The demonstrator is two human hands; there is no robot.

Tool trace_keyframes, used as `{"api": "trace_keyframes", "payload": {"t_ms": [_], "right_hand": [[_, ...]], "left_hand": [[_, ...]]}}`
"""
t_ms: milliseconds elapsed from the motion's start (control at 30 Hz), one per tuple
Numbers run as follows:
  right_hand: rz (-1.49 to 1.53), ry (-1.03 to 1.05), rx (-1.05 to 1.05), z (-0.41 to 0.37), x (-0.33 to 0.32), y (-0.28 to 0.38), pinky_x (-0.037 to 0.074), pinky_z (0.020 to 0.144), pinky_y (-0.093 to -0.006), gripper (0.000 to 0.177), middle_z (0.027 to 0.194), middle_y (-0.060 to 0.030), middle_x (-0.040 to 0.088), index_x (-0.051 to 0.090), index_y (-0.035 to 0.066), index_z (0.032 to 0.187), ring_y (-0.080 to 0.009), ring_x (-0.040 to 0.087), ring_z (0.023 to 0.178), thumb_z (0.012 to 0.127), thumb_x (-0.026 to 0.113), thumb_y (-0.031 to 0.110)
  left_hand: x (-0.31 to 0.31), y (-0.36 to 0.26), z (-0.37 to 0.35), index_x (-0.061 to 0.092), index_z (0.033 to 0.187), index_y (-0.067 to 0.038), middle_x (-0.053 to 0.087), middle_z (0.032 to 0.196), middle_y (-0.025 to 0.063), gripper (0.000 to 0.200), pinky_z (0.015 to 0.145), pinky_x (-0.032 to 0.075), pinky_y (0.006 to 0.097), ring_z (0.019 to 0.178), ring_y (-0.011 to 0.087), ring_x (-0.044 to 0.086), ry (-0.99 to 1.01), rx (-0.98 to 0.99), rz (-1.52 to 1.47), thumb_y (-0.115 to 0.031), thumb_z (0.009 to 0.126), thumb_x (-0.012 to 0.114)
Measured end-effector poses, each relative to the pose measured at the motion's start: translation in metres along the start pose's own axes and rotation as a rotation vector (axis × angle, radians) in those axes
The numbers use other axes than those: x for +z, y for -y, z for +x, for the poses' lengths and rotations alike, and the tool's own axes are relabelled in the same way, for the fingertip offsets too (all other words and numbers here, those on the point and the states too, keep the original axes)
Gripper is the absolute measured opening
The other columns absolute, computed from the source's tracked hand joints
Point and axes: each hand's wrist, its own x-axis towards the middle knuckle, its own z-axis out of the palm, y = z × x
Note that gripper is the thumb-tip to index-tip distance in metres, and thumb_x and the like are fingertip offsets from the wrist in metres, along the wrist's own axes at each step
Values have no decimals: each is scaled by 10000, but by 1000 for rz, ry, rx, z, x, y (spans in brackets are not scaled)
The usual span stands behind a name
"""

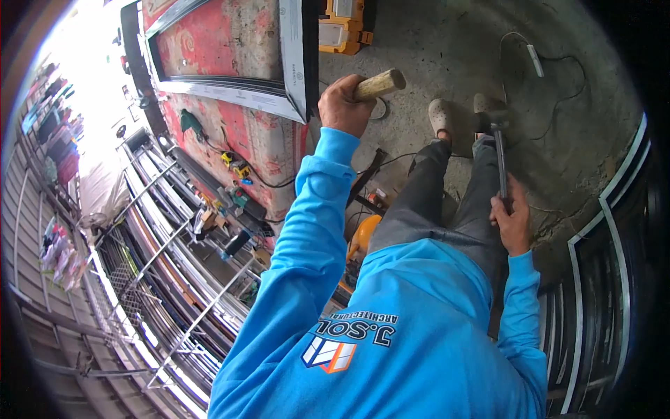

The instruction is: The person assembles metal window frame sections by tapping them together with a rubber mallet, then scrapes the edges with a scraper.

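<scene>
My left hand is closed around a short, thick wooden piece, one end of which sticks out to the right. The hand is beside the corner of a dark frame covered in white protective film, which lies on a red patterned worktable. Lower on the right, my right hand grips the handle of a hammer. Its dark, blocky head points away from me, above my shoes.
A yellow case stands on the concrete floor beyond the table. A thin cable with a white piece lies at the upper right. Power tools sit along the table's near side. Long profiles fill a rack on the left; framed panels stand at right.
</scene>
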Motion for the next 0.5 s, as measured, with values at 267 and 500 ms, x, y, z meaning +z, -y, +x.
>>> {"api": "trace_keyframes", "payload": {"t_ms": [267,500], "right_hand": [[259,213,24,23,5,63,340,452,-198,301,731,8,467,506,53,1127,-47,433,555,1058,488,345],[542,143,-332,31,71,103,345,473,-221,347,688,36,460,511,84,982,-46,409,537,1058,459,419]], "left_hand": [[2,10,4,736,933,-75,711,872,121,253,747,551,385,825,298,706,-36,-54,-105,-66,684,783],[-3,10,5,712,985,10,702,854,34,270,708,529,273,782,103,648,10,-20,-92,43,720,750]]}}
